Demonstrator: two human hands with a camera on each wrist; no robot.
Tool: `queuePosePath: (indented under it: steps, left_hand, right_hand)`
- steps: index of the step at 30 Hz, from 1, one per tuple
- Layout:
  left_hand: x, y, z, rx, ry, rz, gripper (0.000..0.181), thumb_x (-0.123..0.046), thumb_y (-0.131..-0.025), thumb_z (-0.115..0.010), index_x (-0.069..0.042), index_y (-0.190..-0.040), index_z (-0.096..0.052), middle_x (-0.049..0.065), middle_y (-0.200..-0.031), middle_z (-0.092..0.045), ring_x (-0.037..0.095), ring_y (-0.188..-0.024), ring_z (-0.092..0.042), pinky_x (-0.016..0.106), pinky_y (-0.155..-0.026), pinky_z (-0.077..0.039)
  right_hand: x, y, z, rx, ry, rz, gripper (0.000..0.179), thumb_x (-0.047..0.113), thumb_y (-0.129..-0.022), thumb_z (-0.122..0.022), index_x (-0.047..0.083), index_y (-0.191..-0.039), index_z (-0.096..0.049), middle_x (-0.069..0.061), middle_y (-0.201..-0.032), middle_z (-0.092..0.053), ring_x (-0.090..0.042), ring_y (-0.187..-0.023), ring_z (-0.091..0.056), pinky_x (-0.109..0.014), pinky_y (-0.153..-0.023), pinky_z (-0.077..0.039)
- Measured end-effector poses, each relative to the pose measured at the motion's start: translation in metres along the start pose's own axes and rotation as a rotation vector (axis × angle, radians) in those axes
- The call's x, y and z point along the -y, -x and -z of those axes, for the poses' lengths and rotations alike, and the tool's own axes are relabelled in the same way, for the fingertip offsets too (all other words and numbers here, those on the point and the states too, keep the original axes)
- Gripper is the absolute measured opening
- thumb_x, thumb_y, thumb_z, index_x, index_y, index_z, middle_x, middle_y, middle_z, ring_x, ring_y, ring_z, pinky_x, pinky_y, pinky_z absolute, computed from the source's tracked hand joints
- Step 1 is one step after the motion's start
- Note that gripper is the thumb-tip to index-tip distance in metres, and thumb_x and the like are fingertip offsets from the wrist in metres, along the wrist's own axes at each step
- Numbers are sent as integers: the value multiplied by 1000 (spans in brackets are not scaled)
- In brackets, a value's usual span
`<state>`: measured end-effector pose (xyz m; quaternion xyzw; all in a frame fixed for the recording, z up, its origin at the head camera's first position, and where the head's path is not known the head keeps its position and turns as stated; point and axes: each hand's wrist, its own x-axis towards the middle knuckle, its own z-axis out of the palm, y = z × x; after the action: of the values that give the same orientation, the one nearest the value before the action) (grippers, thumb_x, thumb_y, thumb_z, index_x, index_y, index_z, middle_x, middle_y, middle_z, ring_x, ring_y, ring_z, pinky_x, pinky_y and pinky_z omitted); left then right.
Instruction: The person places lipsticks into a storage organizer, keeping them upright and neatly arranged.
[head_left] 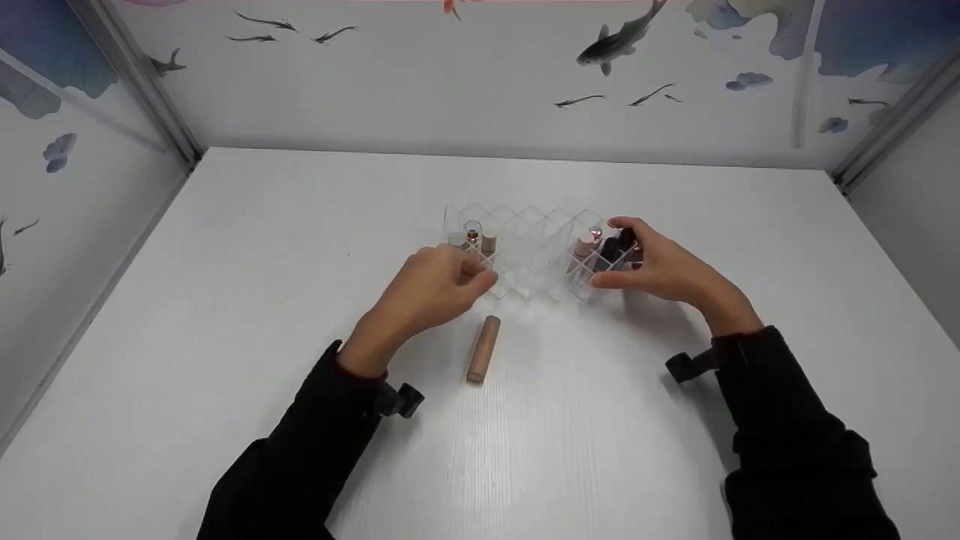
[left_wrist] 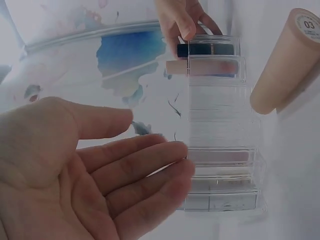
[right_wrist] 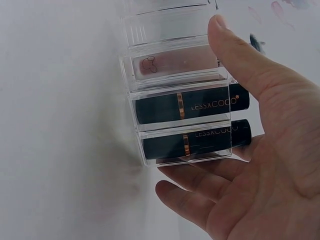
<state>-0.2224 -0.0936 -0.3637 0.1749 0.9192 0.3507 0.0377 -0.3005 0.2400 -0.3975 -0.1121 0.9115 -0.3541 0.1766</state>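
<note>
A clear acrylic lipstick organizer [head_left: 531, 259] with diamond-shaped slots stands on the white table. My right hand [head_left: 666, 266] holds its right end, thumb at the front and fingers round the back. Two black lipsticks [right_wrist: 192, 107] stand in the slots there, beside a pink tube [right_wrist: 175, 62]. My left hand [head_left: 435, 286] hovers by the organizer's left end, fingers loosely extended and holding nothing. Several cosmetics, including a tube with a pinkish cap [head_left: 489, 243], fill slots at that end, partly hidden by the hand. Nearer me lies a tan tube [head_left: 484, 351], marked 03 on its end.
White panels [head_left: 420, 82] printed with fish and blue plants enclose the table [head_left: 262, 247] at the back and sides. Metal posts [head_left: 142, 82] stand at the corners. Both black sleeves [head_left: 795, 420] carry a small wrist camera [head_left: 401, 400].
</note>
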Motion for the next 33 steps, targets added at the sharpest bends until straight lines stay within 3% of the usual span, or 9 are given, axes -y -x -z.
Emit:
queuePosePath:
  steps: [3,5,7,13,18,23,29,33]
  left_hand:
    - [1,0,-4,82,-71,39,38,-28,-101,-62,-13,-66,-64,-7,-53,-37,8,-52,-34,26,-51,-27]
    - [2,0,-9,106,-125,62,44,-31,-100,-64,-15,-60,-53,-8,-52,-32,8,-51,-34,26,-50,-25]
    - [2,-1,-12,126,-185,86,44,-34,-99,-65,-14,-62,-55,-7,-54,-37,10,-53,-39,27,-52,-29]
    - [3,-1,-22,179,-276,145,36,-41,-98,-66,-8,-87,-75,-4,-69,-56,14,-64,-51,30,-56,-38]
    - [5,-2,-29,208,-302,196,45,-45,-100,-62,-12,-69,-70,-4,-62,-50,15,-61,-48,31,-53,-36]
    - [6,-4,-35,238,-321,239,50,-52,-100,-59,-15,-67,-67,-5,-62,-51,16,-61,-48,31,-53,-36]
    - [7,-5,-42,261,-346,255,61,-66,-96,-54,-17,-61,-48,-2,-62,-41,17,-62,-46,32,-54,-35]
    - [8,-5,-47,267,-383,256,59,-66,-96,-52,-13,-71,-59,3,-75,-55,21,-73,-56,35,-59,-44]
  right_hand:
    - [0,0,0,2,5,4,110,58,-78,-83,19,-160,-22,-15,-147,-45,-34,-132,-47,-56,-110,-35]
    - [0,0,0,4,1,8,111,58,-78,-83,18,-161,-21,-16,-146,-45,-35,-132,-47,-56,-109,-35]
    - [-1,-1,0,3,2,6,112,59,-78,-83,19,-161,-21,-16,-147,-45,-35,-133,-46,-56,-109,-36]
    - [-2,-2,0,-6,6,0,113,61,-76,-83,19,-161,-21,-15,-147,-44,-35,-133,-46,-56,-110,-36]
    - [-2,-1,0,-4,9,6,111,60,-78,-83,18,-161,-21,-16,-144,-45,-35,-132,-46,-55,-109,-36]
    - [-1,-1,0,-10,11,19,109,57,-79,-83,18,-160,-23,-15,-142,-47,-34,-130,-48,-53,-107,-38]
    - [-1,-1,0,-8,9,15,110,59,-78,-83,18,-160,-22,-14,-142,-47,-33,-130,-48,-54,-108,-38]
    - [-1,-1,0,-7,10,9,112,60,-77,-83,19,-161,-22,-15,-143,-47,-34,-131,-47,-54,-108,-37]
